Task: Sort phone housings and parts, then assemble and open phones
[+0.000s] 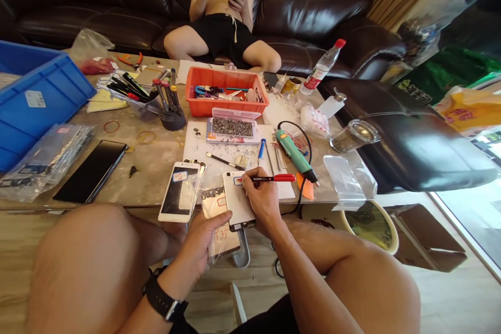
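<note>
Found right hand (pixel 263 202) clamped on red marker (pixel 271 178), tip down on the small label of white phone (pixel 238 207). Noted left hand (pixel 200 249) curled around bagged gold phone (pixel 219 215), apparently touching the white phone too, with the contact partly hidden. Located both phones at table (pixel 156 167) edge, above the knees. Logged second white phone (pixel 178 192) just left, green electric screwdriver (pixel 296 154) near right, orange tray (pixel 225 103) beyond.

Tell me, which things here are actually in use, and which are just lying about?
In use: right hand with the red marker, tip on the white phone; left hand holding the bagged gold phone.
Lying about: black phone, orange tray, blue crate, green screwdriver, water bottle, screw box.
</note>
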`<state>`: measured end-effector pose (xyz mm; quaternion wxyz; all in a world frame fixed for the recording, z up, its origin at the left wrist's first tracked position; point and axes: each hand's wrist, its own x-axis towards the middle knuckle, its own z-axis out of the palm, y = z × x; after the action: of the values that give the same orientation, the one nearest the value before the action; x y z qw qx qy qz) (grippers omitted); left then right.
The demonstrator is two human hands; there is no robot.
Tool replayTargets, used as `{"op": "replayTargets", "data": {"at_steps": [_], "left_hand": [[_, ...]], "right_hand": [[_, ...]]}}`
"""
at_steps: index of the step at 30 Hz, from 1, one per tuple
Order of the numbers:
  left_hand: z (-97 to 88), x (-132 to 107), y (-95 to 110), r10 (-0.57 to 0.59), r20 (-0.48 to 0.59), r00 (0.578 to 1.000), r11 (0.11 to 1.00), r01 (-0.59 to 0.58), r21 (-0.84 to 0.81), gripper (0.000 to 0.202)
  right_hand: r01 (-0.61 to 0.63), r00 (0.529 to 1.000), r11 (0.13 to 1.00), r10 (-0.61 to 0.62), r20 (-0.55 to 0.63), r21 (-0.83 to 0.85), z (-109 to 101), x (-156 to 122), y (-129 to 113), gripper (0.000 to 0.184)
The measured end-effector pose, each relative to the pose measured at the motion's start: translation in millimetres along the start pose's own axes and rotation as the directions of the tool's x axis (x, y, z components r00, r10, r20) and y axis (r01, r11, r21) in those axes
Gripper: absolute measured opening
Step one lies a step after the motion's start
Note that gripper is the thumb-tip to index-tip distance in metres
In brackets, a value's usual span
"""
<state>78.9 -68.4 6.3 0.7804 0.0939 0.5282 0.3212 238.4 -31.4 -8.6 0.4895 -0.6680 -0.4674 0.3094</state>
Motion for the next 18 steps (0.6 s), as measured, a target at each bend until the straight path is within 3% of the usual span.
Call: {"op": "replayTargets", "data": {"at_steps": [18], "left_hand": [[-0.2,1.6,0.5,0.014,0.007,1.0,1.0,-0.014,0.005,0.051]], "right_hand": [[-0.006,0.999,1.0,0.006,-0.046,0.002,0.3,1.2,4.8,0.019]]}}
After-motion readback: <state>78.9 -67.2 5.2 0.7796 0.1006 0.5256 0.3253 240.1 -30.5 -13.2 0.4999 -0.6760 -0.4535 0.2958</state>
